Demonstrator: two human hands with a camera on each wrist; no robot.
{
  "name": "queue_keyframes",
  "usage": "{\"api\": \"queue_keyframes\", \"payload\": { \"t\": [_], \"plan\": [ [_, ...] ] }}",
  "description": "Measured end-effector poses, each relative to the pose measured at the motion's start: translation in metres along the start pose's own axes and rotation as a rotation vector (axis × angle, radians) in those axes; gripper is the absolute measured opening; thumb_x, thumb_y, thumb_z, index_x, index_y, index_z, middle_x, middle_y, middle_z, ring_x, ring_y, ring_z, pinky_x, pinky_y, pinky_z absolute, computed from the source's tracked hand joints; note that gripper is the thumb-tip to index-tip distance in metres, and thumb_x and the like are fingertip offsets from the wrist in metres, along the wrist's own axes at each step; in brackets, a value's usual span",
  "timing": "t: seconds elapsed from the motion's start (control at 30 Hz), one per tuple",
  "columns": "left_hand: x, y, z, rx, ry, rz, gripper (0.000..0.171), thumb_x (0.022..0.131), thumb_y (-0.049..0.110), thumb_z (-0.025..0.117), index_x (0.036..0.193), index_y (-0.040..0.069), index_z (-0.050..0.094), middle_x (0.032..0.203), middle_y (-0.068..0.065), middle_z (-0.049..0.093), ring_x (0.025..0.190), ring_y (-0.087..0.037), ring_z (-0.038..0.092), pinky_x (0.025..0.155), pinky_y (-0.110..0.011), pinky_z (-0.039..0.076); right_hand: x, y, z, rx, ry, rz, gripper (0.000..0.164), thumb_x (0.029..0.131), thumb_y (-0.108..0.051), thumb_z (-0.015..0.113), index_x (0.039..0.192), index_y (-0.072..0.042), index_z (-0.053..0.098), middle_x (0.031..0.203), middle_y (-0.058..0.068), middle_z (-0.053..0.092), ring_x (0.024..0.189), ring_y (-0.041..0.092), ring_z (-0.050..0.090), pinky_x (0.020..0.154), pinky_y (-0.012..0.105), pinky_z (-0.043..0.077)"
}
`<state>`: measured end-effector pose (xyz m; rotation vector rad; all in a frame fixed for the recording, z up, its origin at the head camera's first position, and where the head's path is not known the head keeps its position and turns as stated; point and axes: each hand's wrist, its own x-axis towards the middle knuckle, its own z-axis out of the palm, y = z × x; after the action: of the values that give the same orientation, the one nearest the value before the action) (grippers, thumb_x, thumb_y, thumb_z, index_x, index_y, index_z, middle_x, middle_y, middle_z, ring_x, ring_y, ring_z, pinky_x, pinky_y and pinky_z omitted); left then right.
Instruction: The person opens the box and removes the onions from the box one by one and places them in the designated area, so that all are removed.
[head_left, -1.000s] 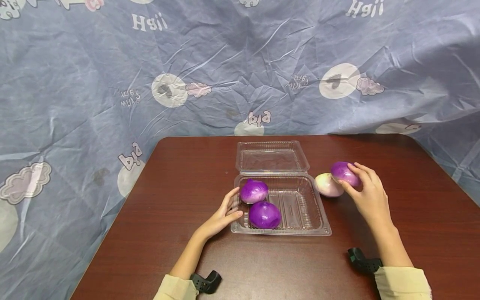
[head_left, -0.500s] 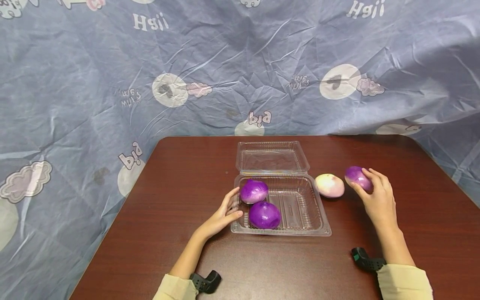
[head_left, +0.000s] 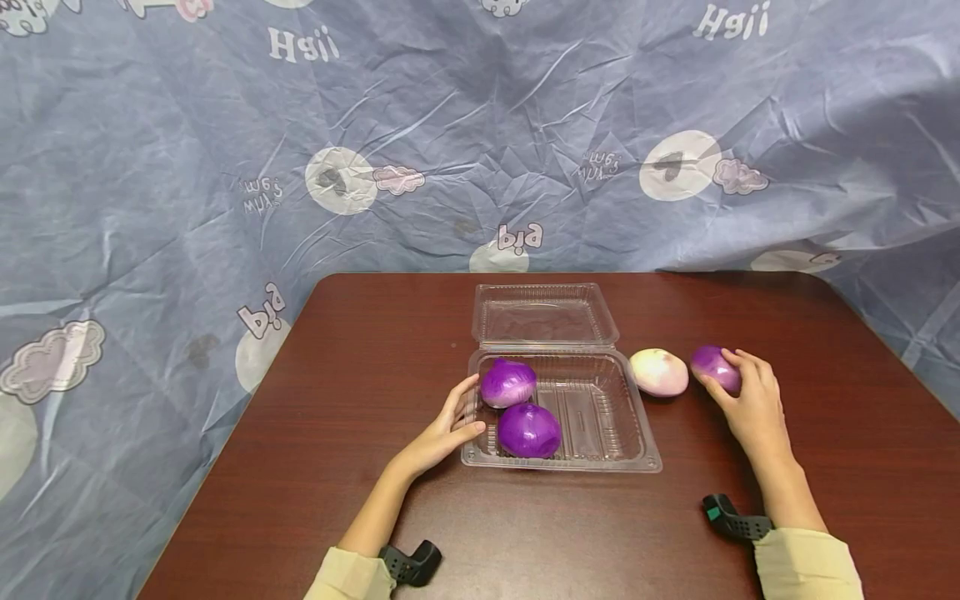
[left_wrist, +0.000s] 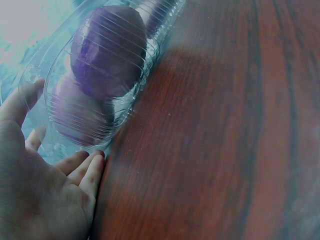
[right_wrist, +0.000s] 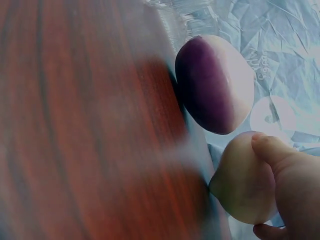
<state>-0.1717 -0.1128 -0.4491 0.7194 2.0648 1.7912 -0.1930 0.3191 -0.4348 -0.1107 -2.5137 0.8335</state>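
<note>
My right hand (head_left: 757,412) grips a purple onion (head_left: 708,367) between thumb and fingers, low at the table's right side; its underside looks pale in the right wrist view. Whether this onion touches the tabletop is hard to tell. Just left of it lies a pale onion (head_left: 659,372), whose other side is purple in the right wrist view (right_wrist: 215,85). Two more purple onions (head_left: 508,383) sit in the left half of a clear plastic container (head_left: 648,458). My left hand (head_left: 438,433) touches the container's left side, thumb and forefinger at its rim, fingers loosely extended.
The container's hinged lid (head_left: 543,315) lies folded back behind it. All of this stands on a dark red-brown wooden table (head_left: 360,350), with a patterned blue cloth (head_left: 420,125) hanging behind. A black wrist device (head_left: 735,518) is on each forearm.
My right hand has moved the purple onion from above the pale one, to the right and down beside it, uncovering the pale onion. The left hand and container have stayed put.
</note>
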Motion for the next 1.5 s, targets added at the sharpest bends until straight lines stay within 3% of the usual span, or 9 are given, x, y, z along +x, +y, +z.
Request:
{"api": "queue_keyframes", "payload": {
  "t": [0.3, 0.43, 0.63, 0.77, 0.97, 1.37, 1.5],
  "plan": [
    [0.001, -0.01, -0.002, -0.004, 0.005, 0.021, 0.069, 0.093, 0.018, 0.049, 0.145, 0.023, 0.004, 0.152, -0.013, 0.011, 0.139, -0.032, 0.016, 0.111, -0.049, 0.021, -0.001, -0.001, -0.004, -0.03, -0.057, 0.069, 0.057, 0.088, -0.034, 0.058, 0.134, -0.005, 0.04, 0.136, 0.025, 0.035, 0.123, 0.048, 0.033, 0.087, 0.068, 0.03],
    [0.001, -0.008, -0.001, 0.01, 0.003, 0.029, 0.07, 0.093, 0.018, 0.049, 0.146, 0.019, 0.003, 0.151, -0.017, 0.012, 0.138, -0.036, 0.018, 0.11, -0.051, 0.022, -0.004, 0.001, -0.004, -0.026, -0.06, 0.068, 0.058, 0.089, -0.035, 0.056, 0.138, -0.011, 0.037, 0.141, 0.021, 0.032, 0.127, 0.045, 0.03, 0.087, 0.068, 0.029],
    [-0.003, 0.011, 0.002, -0.002, -0.008, 0.018, 0.07, 0.093, 0.013, 0.047, 0.145, 0.01, 0.002, 0.15, -0.022, 0.01, 0.137, -0.04, 0.016, 0.11, -0.053, 0.021, -0.003, 0.001, -0.005, -0.028, -0.067, 0.091, 0.059, 0.089, -0.038, 0.054, 0.139, -0.015, 0.035, 0.145, 0.015, 0.029, 0.13, 0.043, 0.028, 0.084, 0.069, 0.029],
    [-0.001, 0.002, 0.001, -0.007, -0.001, 0.012, 0.069, 0.093, 0.012, 0.047, 0.146, 0.015, 0.003, 0.151, -0.019, 0.012, 0.137, -0.036, 0.018, 0.11, -0.051, 0.022, -0.002, 0.0, -0.006, -0.041, -0.075, 0.09, 0.059, 0.088, -0.04, 0.054, 0.138, -0.015, 0.036, 0.145, 0.015, 0.029, 0.128, 0.044, 0.03, 0.082, 0.069, 0.03],
    [0.001, -0.01, -0.001, -0.006, 0.006, 0.017, 0.069, 0.093, 0.017, 0.049, 0.145, 0.023, 0.005, 0.151, -0.013, 0.013, 0.138, -0.031, 0.018, 0.111, -0.049, 0.022, -0.002, -0.005, -0.007, -0.054, -0.056, 0.052, 0.057, 0.088, -0.038, 0.055, 0.137, -0.015, 0.039, 0.145, 0.015, 0.031, 0.128, 0.043, 0.031, 0.088, 0.068, 0.029],
    [0.001, -0.008, -0.001, -0.005, 0.003, 0.016, 0.069, 0.093, 0.018, 0.049, 0.145, 0.023, 0.005, 0.152, -0.013, 0.012, 0.138, -0.033, 0.019, 0.111, -0.049, 0.022, -0.003, -0.046, -0.015, -0.02, -0.036, -0.065, 0.045, 0.09, -0.031, 0.053, 0.13, -0.011, 0.048, 0.141, 0.014, 0.037, 0.126, 0.045, 0.033, 0.098, 0.064, 0.024],
    [0.001, -0.008, -0.001, -0.01, 0.005, 0.018, 0.069, 0.093, 0.016, 0.049, 0.145, 0.022, 0.005, 0.151, -0.013, 0.012, 0.138, -0.032, 0.018, 0.111, -0.048, 0.022, -0.005, -0.057, -0.016, -0.014, -0.041, -0.134, 0.042, 0.09, -0.03, 0.053, 0.127, -0.009, 0.05, 0.136, 0.017, 0.042, 0.126, 0.042, 0.034, 0.108, 0.057, 0.018]
  ]
}}
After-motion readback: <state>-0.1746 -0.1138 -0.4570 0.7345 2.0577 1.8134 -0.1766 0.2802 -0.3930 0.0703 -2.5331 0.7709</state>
